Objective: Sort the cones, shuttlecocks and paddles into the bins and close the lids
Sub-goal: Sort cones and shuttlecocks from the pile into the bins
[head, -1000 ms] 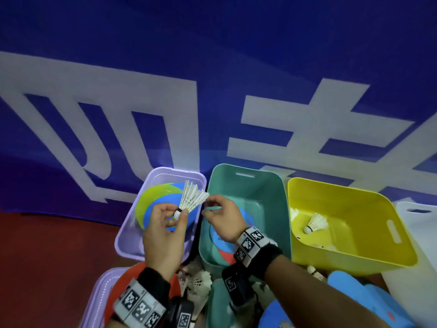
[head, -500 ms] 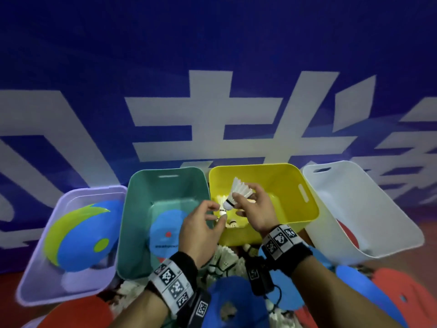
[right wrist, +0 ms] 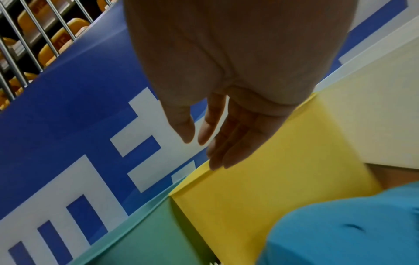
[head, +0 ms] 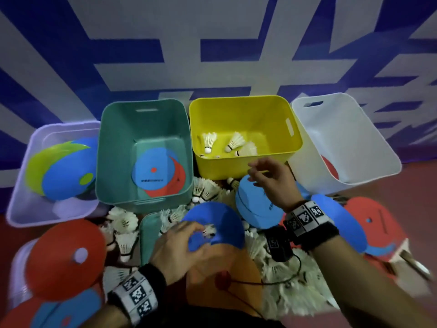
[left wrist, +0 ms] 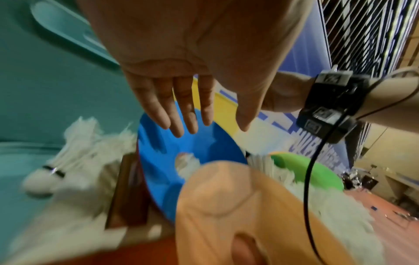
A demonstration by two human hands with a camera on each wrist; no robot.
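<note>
Four open bins stand in a row: a lavender bin (head: pixel 21 185) with a blue and green paddle, a teal bin (head: pixel 118 138) with blue and red cones (head: pixel 153 176), a yellow bin (head: pixel 248 110) with shuttlecocks (head: pixel 233 145), and a white bin (head: pixel 354 129). My left hand (head: pixel 196 235) reaches with straight fingers (left wrist: pixel 181 116) onto a blue cone (head: pixel 220 221) (left wrist: pixel 163 161) lying on the heap in front. My right hand (head: pixel 257 174) (right wrist: pixel 199 143) hovers empty, fingers relaxed, at the yellow bin's near wall (right wrist: pixel 260 197), above a stack of blue cones (head: pixel 253 204).
Loose shuttlecocks (head: pixel 279 263) cover the red floor before the bins. An orange cone (head: pixel 224 268) lies nearest me and a red cone (head: pixel 66 259) at the left. A teal lid (head: pixel 147 235) lies under the heap. Blue and red paddles (head: pixel 369 221) lie at the right.
My right hand carried the shuttlecock over the yellow bin and let it go; it now hangs empty. My left hand dropped onto the blue cone. The view swung right and down.
</note>
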